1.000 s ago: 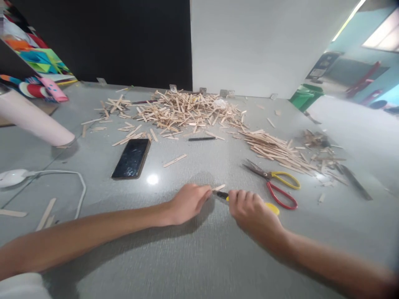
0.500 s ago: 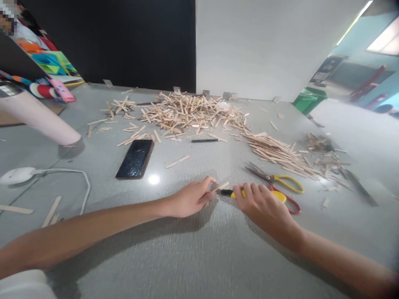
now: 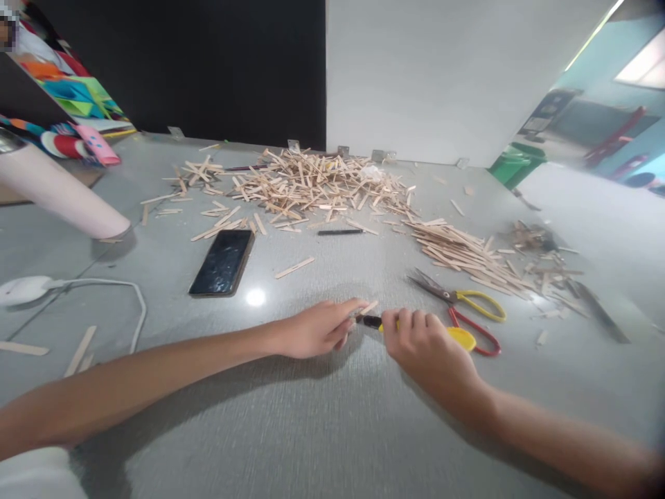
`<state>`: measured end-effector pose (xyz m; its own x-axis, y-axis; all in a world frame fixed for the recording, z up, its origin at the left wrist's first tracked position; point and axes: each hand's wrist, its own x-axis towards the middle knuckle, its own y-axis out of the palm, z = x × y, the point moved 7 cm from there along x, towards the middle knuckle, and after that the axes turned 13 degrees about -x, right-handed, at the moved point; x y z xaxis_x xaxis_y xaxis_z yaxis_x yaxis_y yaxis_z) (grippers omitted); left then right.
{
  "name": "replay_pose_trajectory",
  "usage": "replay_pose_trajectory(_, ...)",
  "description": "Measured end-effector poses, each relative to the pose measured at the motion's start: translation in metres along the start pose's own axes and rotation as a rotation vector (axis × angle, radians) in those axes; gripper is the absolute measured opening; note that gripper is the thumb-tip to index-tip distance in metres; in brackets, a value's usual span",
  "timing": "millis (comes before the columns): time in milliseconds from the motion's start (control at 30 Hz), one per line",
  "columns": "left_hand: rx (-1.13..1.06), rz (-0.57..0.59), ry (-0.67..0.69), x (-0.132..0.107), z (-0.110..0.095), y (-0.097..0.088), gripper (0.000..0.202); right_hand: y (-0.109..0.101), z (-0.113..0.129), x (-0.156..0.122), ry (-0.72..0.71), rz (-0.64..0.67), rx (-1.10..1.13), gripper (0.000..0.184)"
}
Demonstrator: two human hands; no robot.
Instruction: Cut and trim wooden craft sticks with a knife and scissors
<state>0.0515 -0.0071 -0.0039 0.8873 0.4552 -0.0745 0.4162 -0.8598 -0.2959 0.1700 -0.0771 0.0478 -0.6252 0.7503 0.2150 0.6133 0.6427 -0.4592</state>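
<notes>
My left hand [image 3: 316,329] pinches a short piece of wooden stick [image 3: 369,307] between thumb and fingertips, a little above the grey table. Wrapped round the yellow-and-black handle of a utility knife [image 3: 460,337] is my right hand [image 3: 423,343]. The knife's black front end points left and meets the stick piece close to my left fingertips; the blade itself is hard to make out. Just beyond my right hand lie scissors [image 3: 451,298] with one yellow and one red handle, their blades apart.
A heap of wooden sticks [image 3: 312,187] lies at the back, with a neater pile [image 3: 462,253] to its right. A phone [image 3: 222,263], a black pen-like rod [image 3: 340,232], a pale pink bottle [image 3: 67,190] and a white cable [image 3: 119,283] are on the table. A long blade [image 3: 603,312] lies right.
The knife has shifted slightly left, its tip now against the stick at my left fingertips. My left fingers have closed further over the stick, so less of it shows.
</notes>
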Motion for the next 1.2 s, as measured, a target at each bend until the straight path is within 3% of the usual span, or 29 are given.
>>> replay_pose_trajectory(167, -0.041, -0.051, -0.055, -0.001, 0.005, -0.001, 0.047, -0.010, 0.003, 0.001, 0.009, 0.009, -0.051, 0.025)
replay_pose_trajectory(500, -0.223, -0.214, -0.166, 0.004, 0.007, -0.023, 0.029, 0.007, 0.003, -0.011, 0.022, -0.050, 0.072, 0.020)
replay_pose_trajectory(867, -0.337, -0.251, -0.256, 0.002, 0.016, -0.021, 0.017, 0.007, 0.007, -0.011, 0.022, -0.062, 0.104, 0.018)
replay_pose_trajectory(1033, -0.389, -0.092, -0.310, 0.001, 0.009, -0.006, 0.030, 0.007, 0.001, -0.010, 0.039, -0.066, 0.071, 0.020)
replay_pose_trajectory(1200, -0.290, 0.048, -0.225, -0.004, 0.001, 0.006, 0.035, 0.003, -0.002, -0.009, 0.068, -0.051, 0.056, 0.023)
